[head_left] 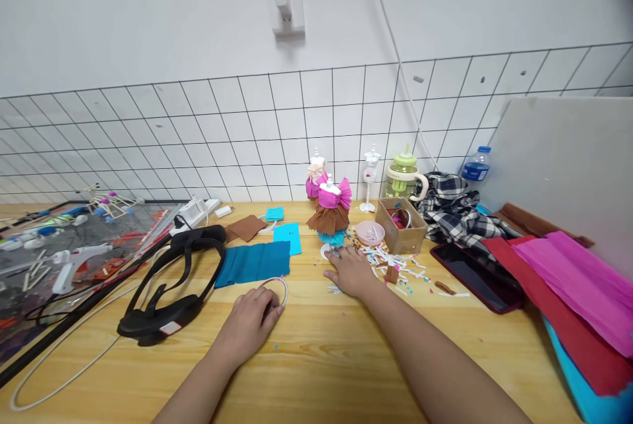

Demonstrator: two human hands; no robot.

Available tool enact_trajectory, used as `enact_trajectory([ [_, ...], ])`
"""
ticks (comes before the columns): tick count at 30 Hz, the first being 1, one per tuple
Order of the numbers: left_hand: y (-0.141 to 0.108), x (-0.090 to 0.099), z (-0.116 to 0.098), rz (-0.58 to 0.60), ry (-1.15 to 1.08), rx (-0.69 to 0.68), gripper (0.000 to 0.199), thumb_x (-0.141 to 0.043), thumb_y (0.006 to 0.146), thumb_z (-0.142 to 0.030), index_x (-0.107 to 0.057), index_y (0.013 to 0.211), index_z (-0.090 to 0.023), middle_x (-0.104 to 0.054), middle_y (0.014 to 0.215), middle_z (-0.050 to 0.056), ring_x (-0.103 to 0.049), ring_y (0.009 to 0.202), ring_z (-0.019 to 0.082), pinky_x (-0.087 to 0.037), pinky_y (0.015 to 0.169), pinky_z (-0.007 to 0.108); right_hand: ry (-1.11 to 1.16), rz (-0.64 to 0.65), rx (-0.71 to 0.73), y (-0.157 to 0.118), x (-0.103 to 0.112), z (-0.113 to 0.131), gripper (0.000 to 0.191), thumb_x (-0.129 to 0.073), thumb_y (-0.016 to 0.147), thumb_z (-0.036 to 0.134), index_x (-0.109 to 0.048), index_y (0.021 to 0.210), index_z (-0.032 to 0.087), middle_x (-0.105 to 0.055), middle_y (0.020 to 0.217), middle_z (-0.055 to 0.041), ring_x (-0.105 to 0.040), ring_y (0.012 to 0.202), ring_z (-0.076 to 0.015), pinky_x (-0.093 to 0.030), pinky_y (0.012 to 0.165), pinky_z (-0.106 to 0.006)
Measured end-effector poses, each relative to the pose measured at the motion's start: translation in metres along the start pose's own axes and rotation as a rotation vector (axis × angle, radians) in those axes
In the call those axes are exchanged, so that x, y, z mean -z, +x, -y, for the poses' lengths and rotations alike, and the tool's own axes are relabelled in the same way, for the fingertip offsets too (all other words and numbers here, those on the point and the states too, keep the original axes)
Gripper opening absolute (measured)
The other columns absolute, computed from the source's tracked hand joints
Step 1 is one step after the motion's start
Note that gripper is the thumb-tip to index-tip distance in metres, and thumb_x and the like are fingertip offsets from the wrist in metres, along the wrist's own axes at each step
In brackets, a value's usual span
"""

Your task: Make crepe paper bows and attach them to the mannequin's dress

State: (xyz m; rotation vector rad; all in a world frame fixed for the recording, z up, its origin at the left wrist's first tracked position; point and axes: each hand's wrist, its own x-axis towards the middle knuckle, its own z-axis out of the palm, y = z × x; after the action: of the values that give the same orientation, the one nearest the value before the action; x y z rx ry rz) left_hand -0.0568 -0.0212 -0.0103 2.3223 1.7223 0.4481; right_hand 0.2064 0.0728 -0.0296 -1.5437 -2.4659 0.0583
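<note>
Dress form (329,218) in pink, brown and blue stands up straight on the wooden table (306,371), its long way going up and down, just ahead of the right hand (352,270). That hand is the nearer one, palm down, its fingers by the form's round white foot. The left hand (251,315) is farther off, down and to the left, curled on the wood beside a thin white loop (285,293). The two hands are apart, and it is hard to tell if either one grips anything, since the fingertips are partly hidden. Paper bits (403,267) lie scattered to the right of the right hand, with a pink bowl (370,234) and a brown box (415,244) behind them. Blue-green paper (254,262) lies past the left hand, and a black headset (161,320) sits to its left. Another dressed form (317,172) stands behind the first one, and a white form (370,175) stands near the wall.
</note>
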Motion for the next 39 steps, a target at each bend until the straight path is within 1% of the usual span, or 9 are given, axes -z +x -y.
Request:
enact_trajectory([
  [3,0.006,0.008,-0.007,-0.058,-0.099,-0.043,0.032,-0.049,0.089,-0.045,-0.058,0.111,-0.023,-0.063,0.114,0.009,-0.056,0.108,0.027,-0.044,0.093,0.042,0.030,0.040,0.036,0.001,0.008,-0.007,0.040,-0.042,0.093,0.049,-0.061,0.120,0.026,-0.063,0.117,-0.0097,-0.049,0.114,-0.0266,-0.031,0.095,-0.041],
  [7,0.033,0.034,-0.037,-0.170,-0.173,-0.094,0.066,-0.057,0.083,-0.050,-0.037,0.141,-0.025,-0.047,0.141,0.012,-0.046,0.126,0.029,-0.039,0.104,0.046,0.049,0.068,0.078,0.003,0.015,-0.014,0.037,-0.041,0.094,0.047,-0.066,0.106,0.023,-0.067,0.106,-0.0094,-0.055,0.108,-0.0250,-0.034,0.090,-0.037],
  [11,0.079,0.055,-0.079,-0.284,-0.231,-0.095,0.090,-0.064,0.077,-0.055,-0.019,0.150,-0.028,-0.032,0.152,0.013,-0.029,0.140,0.033,-0.029,0.111,0.052,0.084,0.057,0.113,0.003,0.013,-0.018,0.035,-0.047,0.091,0.045,-0.065,0.108,0.020,-0.068,0.105,-0.0099,-0.058,0.103,-0.0238,-0.037,0.085,-0.033],
  [15,0.121,0.054,-0.103,-0.340,-0.286,-0.071,0.110,-0.076,0.062,-0.055,-0.018,0.150,-0.023,-0.028,0.153,0.018,-0.025,0.140,0.038,-0.026,0.110,0.055,0.133,0.084,0.105,0.001,0.010,-0.021,0.034,-0.048,0.091,0.043,-0.065,0.112,0.021,-0.066,0.109,-0.0094,-0.059,0.101,-0.0222,-0.039,0.082,-0.030],
  [20,0.138,0.045,-0.104,-0.369,-0.356,-0.036,0.103,-0.079,0.064,-0.041,-0.021,0.149,-0.026,-0.052,0.136,0.015,-0.046,0.128,0.035,-0.038,0.100,0.050,0.148,0.086,0.118,0.003,0.007,-0.024,0.034,-0.050,0.090,0.043,-0.065,0.112,0.022,-0.066,0.108,-0.0088,-0.060,0.100,-0.0220,-0.040,0.080,-0.030],
  [26,0.141,0.044,-0.090,-0.459,-0.421,-0.078,0.095,-0.073,0.073,-0.028,-0.018,0.149,-0.029,-0.067,0.114,0.007,-0.058,0.112,0.026,-0.041,0.095,0.044,0.133,0.074,0.137,0.004,0.008,-0.025,0.033,-0.051,0.089,0.042,-0.066,0.111,0.022,-0.067,0.106,-0.0084,-0.060,0.099,-0.0226,-0.040,0.080,-0.031],
  [33,0.145,0.029,-0.085,-0.507,-0.347,-0.104,0.106,-0.079,0.064,-0.031,-0.016,0.149,-0.029,-0.059,0.122,0.009,-0.052,0.116,0.029,-0.037,0.098,0.047,0.149,0.076,0.147,0.003,0.010,-0.025,0.034,-0.054,0.088,0.041,-0.066,0.112,0.021,-0.067,0.105,-0.0089,-0.059,0.100,-0.0226,-0.040,0.083,-0.031],
  [37,0.136,0.043,-0.085,-0.525,-0.282,-0.105,0.105,-0.080,0.060,-0.031,-0.021,0.147,-0.027,-0.045,0.137,0.013,-0.042,0.125,0.032,-0.034,0.102,0.049,0.189,0.041,0.166,0.001,0.010,-0.027,0.034,-0.055,0.087,0.040,-0.067,0.114,0.024,-0.067,0.109,-0.0079,-0.057,0.104,-0.0223,-0.040,0.087,-0.032],
  [39,0.131,0.053,-0.083,-0.501,-0.308,-0.095,0.091,-0.079,0.061,-0.034,-0.034,0.140,-0.026,-0.045,0.135,0.012,-0.046,0.120,0.030,-0.039,0.098,0.046,0.201,0.006,0.153,0.000,0.009,-0.027,0.033,-0.052,0.088,0.037,-0.068,0.115,0.026,-0.068,0.108,-0.0070,-0.057,0.102,-0.0215,-0.040,0.087,-0.031],
])
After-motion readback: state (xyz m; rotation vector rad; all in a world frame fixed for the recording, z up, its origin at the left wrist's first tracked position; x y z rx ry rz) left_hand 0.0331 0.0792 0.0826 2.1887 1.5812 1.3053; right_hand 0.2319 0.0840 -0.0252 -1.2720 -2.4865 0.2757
